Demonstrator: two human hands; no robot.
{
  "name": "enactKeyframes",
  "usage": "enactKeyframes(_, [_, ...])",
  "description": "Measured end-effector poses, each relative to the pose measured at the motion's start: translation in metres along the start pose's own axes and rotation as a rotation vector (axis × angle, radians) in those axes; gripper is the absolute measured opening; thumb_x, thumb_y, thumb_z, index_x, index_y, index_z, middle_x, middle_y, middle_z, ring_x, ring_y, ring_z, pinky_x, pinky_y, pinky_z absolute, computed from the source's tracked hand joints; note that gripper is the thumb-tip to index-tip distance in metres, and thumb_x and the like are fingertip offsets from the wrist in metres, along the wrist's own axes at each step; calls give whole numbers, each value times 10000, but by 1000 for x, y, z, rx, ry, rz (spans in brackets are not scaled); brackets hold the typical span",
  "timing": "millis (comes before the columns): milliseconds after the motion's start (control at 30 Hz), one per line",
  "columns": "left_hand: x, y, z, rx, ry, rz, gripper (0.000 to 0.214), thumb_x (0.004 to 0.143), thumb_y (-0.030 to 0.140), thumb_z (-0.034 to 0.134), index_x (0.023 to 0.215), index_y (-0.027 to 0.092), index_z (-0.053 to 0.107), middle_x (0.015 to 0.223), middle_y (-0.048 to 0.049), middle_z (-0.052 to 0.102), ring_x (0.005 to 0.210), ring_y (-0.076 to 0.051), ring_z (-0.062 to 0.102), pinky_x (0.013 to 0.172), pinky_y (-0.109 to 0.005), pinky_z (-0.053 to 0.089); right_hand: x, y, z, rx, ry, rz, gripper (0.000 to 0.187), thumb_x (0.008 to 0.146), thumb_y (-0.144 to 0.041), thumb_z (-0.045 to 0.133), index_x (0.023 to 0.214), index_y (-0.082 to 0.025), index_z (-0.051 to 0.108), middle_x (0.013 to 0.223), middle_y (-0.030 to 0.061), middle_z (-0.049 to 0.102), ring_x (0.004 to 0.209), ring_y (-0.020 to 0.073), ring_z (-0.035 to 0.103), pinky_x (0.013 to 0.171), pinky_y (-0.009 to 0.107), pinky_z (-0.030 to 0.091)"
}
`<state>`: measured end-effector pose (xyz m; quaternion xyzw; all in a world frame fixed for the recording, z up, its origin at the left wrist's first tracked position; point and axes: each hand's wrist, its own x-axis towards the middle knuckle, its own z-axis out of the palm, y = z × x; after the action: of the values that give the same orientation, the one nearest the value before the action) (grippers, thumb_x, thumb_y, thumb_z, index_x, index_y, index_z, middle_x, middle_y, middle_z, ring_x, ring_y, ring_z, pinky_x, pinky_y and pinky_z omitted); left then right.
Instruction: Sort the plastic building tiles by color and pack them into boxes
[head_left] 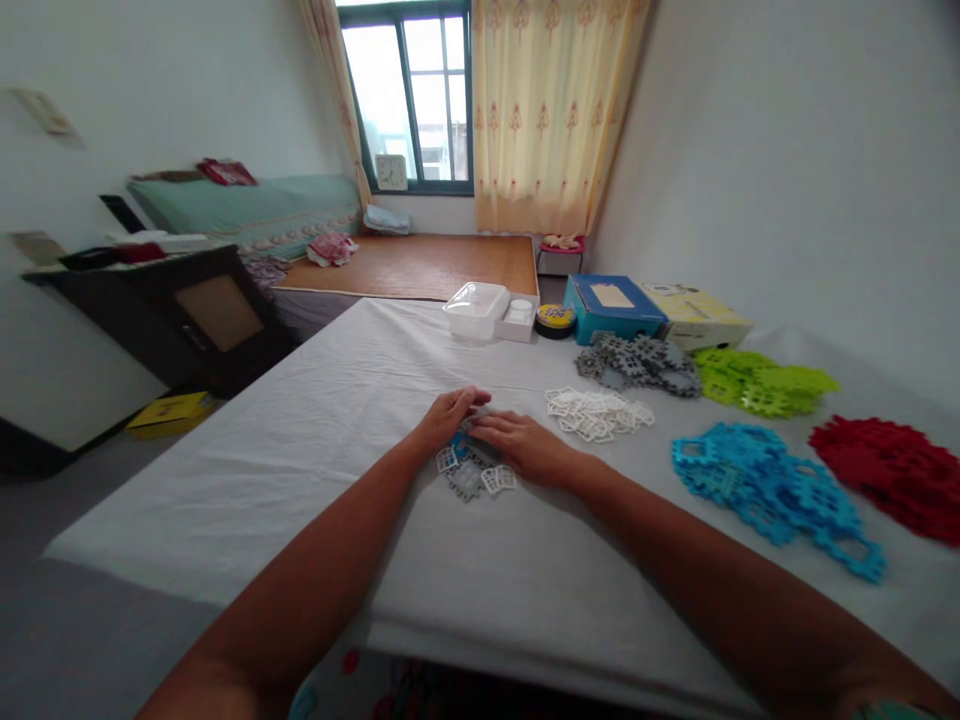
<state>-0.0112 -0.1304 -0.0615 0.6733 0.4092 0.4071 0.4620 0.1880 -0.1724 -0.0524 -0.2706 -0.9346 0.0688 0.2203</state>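
Both of my hands rest on a small joined cluster of interlocking plastic tiles [471, 474] in white, grey and blue, lying on the white tablecloth [315, 440]. My left hand [448, 414] curls over the cluster's far left side, fingers bent onto it. My right hand [525, 446] lies over its right side, fingers pressed together and pointing left. A blue piece shows between the two hands. Just right of my right hand lies a loose pile of white tiles [598, 412].
Piles of grey tiles [637, 362], green tiles [757, 380], blue tiles [772, 492] and red tiles [896, 474] lie to the right. Clear plastic boxes [480, 310], a round tin [556, 320], a blue box [611, 306] and a cream box [696, 314] stand at the far edge. A dark cabinet [172, 310] stands left.
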Motion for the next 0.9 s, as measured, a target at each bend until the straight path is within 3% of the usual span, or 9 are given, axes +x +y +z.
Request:
enactKeyframes(167, [0, 1, 0, 112, -23, 61, 597, 903, 615, 386, 1047, 128, 699, 1099, -131, 701, 1028, -252, 635, 910, -403, 503, 5, 5, 11, 48, -35, -5, 337, 952, -185, 455, 1260, -212, 587, 1248, 81, 637, 1180, 187, 541, 1012, 361, 421])
enactKeyframes(300, [-8, 18, 3, 368, -94, 256, 474, 939, 509, 400, 1062, 164, 701, 1082, -106, 694, 1060, -228, 607, 999, -398, 442, -6, 19, -1, -31, -25, 79, 326, 952, -189, 461, 1241, -237, 605, 1203, 79, 659, 1124, 193, 562, 964, 363, 444])
enactKeyframes(433, [-22, 44, 9, 449, -366, 499, 328, 919, 420, 511, 1133, 242, 685, 1223, -74, 639, 1185, -216, 537, 1074, -387, 373, -15, 31, -9, -80, -27, 160, 313, 906, -153, 521, 1190, -206, 642, 1196, 90, 661, 1096, 196, 566, 961, 362, 439])
enactKeyframes(533, [-35, 56, 18, 524, -598, 587, 291, 873, 419, 593, 1115, 292, 694, 1243, -50, 630, 1223, -229, 511, 1093, -389, 342, -19, 40, -10, -37, -2, 167, 320, 858, -101, 563, 1146, -195, 664, 1193, 80, 667, 1093, 187, 568, 977, 347, 428])
enactKeyframes(600, [-43, 58, 26, 595, -677, 617, 348, 843, 442, 628, 1162, 307, 667, 1254, -50, 624, 1229, -248, 503, 1092, -402, 330, -20, 44, -10, -23, 19, 181, 342, 841, -71, 560, 1144, -192, 664, 1189, 82, 669, 1079, 187, 569, 969, 348, 432])
enactKeyframes(733, [-47, 51, 39, 730, -643, 669, 461, 838, 461, 621, 1261, 280, 593, 1280, -75, 603, 1205, -258, 514, 1071, -400, 328, -19, 50, -7, 7, 50, 193, 353, 806, -28, 561, 1107, -172, 675, 1154, 95, 679, 1070, 188, 567, 956, 346, 437])
enactKeyframes(900, [-30, 38, 43, 854, -533, 753, 252, 939, 301, 494, 1127, 243, 651, 1120, -51, 679, 1113, -191, 564, 1024, -334, 354, -18, 53, -6, 19, 45, 208, 325, 822, -46, 536, 1086, -165, 684, 1123, 101, 688, 1055, 192, 577, 969, 359, 422])
